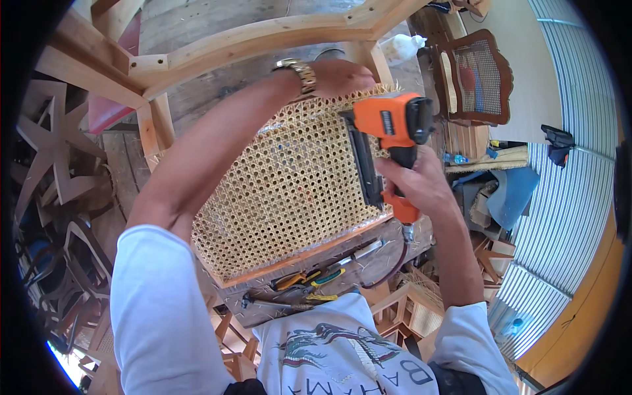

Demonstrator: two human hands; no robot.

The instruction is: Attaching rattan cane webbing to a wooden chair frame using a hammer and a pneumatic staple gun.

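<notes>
An orange and black pneumatic nail gun or stapler (388, 122) is gripped by its handle in my right hand (424, 183). Its nose points toward the far right part of a woven cane webbing panel (283, 178); whether it touches cannot be told. The webbing lies over a wooden chair frame (303, 249), with loose strands sticking out along its far edge. My left hand (339, 78), wearing a watch (299, 71) at the wrist, reaches across and presses on that far edge with fingers curled over; the fingertips are partly hidden. An air hose (401, 257) hangs from the gun.
Near me on the workbench (263, 316) lie a hammer (276, 303), pliers (326, 276) and a chisel-like tool (365, 250). Beyond stands the frame's curved wooden rail (263, 49). A white bottle (401, 47) and a cane-backed chair part (477, 76) are at right. Wooden parts (59, 145) crowd the left.
</notes>
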